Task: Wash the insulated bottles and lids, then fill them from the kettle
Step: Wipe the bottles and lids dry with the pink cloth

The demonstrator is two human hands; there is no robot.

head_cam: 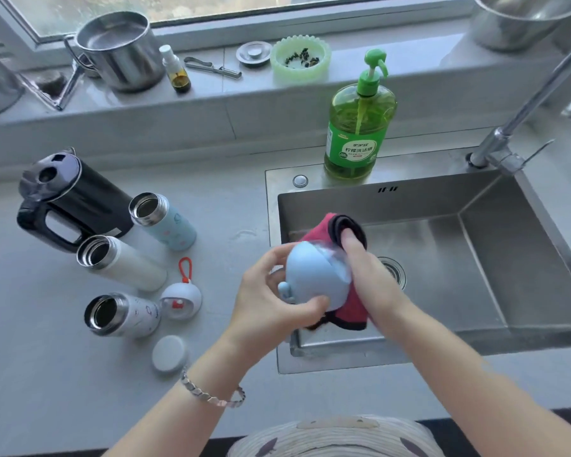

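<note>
Over the left side of the steel sink (475, 199), my left hand (264, 301) grips a light blue dome lid (314, 275). My right hand (370, 275) holds a pink cloth (320, 232) with a dark edge against the lid. Three open bottles stand on the counter to the left: a pale blue one (165, 222), a white one (122, 262) and a white patterned one (122, 315). A black kettle (70, 199) stands behind them. A white lid with a red loop (180, 300) and a flat white lid (169, 353) lie beside the bottles.
A green dish soap pump bottle (356, 127) stands on the sink's back rim. The faucet (521, 103) rises at the right. On the window sill are a steel pot (119, 51), a small spray bottle (177, 70), a green strainer dish (300, 59) and a steel bowl (521, 18).
</note>
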